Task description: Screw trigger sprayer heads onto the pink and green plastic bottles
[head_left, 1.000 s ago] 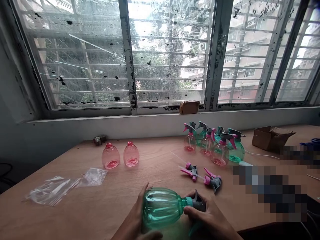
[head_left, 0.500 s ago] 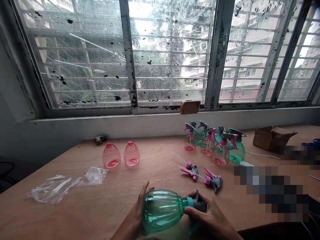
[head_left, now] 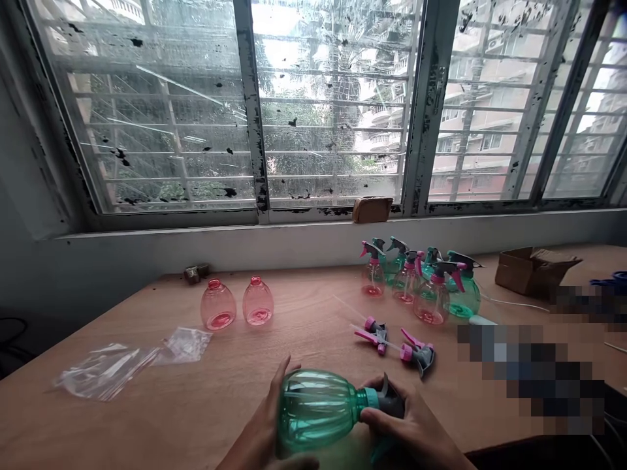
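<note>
A clear green spray bottle [head_left: 318, 408] lies sideways between my hands, just above the near part of the table. My left hand [head_left: 274, 405] is wrapped around its base end, with part of the fingers hidden behind the bottle. At the other end, my right hand [head_left: 404, 414] grips the dark grey spray head and teal collar, thumb pressed against the collar. Beyond my right hand lie two loose pink-and-grey spray heads [head_left: 418, 356] with thin tubes. Two pink bottles [head_left: 218, 307] without heads stand upright at the left back.
Several pink and green spray bottles with heads [head_left: 431, 300] stand together at the back right. Crumpled clear plastic bags [head_left: 110, 369] lie at the left. An open cardboard box [head_left: 522, 271] sits far right, near a white cable. A window [head_left: 333, 111] is behind the table [head_left: 161, 424].
The green bottle has shifted up very slightly, still held in both hands. More of my left hand's fingers show beneath it. Everything else stays in place.
</note>
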`<state>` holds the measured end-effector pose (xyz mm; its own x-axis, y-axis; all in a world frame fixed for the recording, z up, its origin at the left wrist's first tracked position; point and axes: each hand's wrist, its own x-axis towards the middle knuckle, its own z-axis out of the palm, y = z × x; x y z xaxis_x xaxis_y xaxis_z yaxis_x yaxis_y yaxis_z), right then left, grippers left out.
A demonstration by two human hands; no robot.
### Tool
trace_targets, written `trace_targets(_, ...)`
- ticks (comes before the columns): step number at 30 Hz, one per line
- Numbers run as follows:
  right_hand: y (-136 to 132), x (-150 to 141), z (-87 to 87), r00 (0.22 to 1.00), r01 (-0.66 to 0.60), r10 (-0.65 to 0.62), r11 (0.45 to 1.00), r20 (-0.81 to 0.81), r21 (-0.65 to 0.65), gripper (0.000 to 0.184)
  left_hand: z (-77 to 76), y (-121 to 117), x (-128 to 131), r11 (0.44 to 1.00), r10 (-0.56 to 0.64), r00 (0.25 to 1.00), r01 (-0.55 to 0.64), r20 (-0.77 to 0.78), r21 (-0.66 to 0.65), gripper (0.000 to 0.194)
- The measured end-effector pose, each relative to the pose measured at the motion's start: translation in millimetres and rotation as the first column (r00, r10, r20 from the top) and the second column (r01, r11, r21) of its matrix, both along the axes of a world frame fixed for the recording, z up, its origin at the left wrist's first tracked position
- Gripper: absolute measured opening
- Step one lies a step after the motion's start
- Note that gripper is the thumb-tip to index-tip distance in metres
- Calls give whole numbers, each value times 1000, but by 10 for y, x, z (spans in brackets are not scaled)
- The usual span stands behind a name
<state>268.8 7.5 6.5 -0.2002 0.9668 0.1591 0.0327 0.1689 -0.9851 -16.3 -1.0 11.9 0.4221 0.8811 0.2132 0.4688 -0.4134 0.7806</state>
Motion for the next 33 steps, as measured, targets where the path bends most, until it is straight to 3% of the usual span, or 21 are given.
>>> trace_targets(2,-1,-3,11,1000,13,-13,1000,14,4,45,41,3,8,1000,-12,999,13,47,-21,115)
trace_targets(7,14,-10,-25,999,4,-5,1000,-36,-18,46,67,50,4,991,42,989,-24,144,-130,84)
trace_targets(14,3,-24,-53,994,19,-26,997,-104,-71,49,-99,57,-45,998,-58,995,60,76,-25,127)
trace_targets(16,-4,-26,-41,995,18,-24,998,-94,-59,47,-86,66,-47,996,-76,993,79,86,-29,123)
trace_targets(21,-13,-26,-12,997,12,-16,999,-78,-46,45,-10,87,-31,993,-18,988,35,151,-111,86)
trace_targets(26,-18,-19,8,998,7,-9,1000,-57,-24,43,8,6,1,998,-30,997,34,72,-52,115)
trace_targets(29,-17,-19,17,999,3,-3,1000,-50,-14,42,-3,-13,6,1000,-21,999,21,33,-10,116)
trace_targets(33,-16,-28,33,999,5,-5,1000,-47,4,41,-49,62,-9,999,-46,994,48,98,-18,109)
